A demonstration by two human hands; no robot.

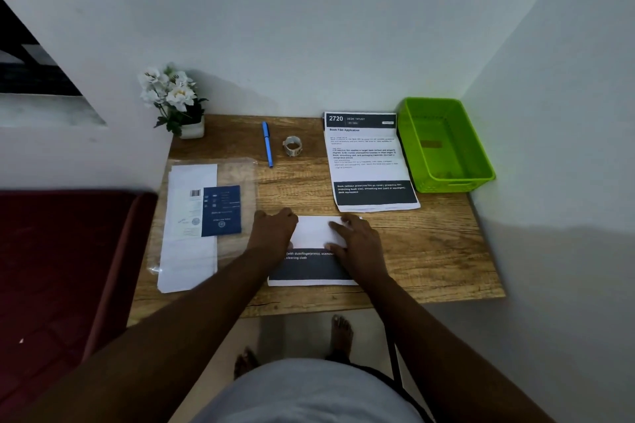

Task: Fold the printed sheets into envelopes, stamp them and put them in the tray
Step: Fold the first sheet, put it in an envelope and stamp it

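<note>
I am folding a sheet [311,251] on the table [429,251], and it lies right under my fingers, its white top part turned down over the dark printed band nearest me. My left hand [275,230] sits at the fold's left end with fingers curled down on the paper, pressing rather than pinching, as far as I can tell. My right hand [354,240] lies flat, fingers spread and straight across the flap. To do this well, I think I should line up the side edges before creasing, then run my right fingers outward along the fold while the left pins the corner. The next sheet [369,161] waits just beyond my right fingers, the tray [457,182] farther right of it, the envelopes [192,227] left of my left fingers.
</note>
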